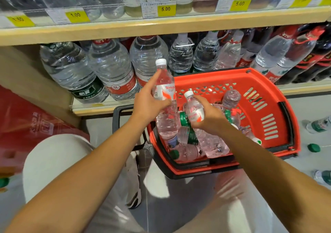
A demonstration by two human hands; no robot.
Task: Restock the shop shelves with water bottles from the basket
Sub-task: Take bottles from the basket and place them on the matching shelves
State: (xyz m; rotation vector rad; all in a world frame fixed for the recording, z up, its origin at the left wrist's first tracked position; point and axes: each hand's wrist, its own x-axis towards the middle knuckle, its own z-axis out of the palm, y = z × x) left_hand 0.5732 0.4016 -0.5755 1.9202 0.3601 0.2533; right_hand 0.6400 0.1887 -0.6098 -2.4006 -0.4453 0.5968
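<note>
Fingers (157,75) of the left hand (148,105) wrap a white-capped bottle (164,89) held upright above the red basket (268,107), while the right hand (209,116) closes around a second bottle (194,111) lying tilted on the pile inside. Above, the lower shelf (100,110) is crowded with large jugs (112,68). Judging by that crowding, a hurried placement could knock one over, and loose bottles could roll away underfoot.

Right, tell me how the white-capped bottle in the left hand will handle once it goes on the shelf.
The white-capped bottle looks full and sealed, so probably firm, with some weight. It is tall and narrow, so it may tip if nudged. Its round body would likely roll if laid down. The left hand grips it mid-body above the red basket.
</note>
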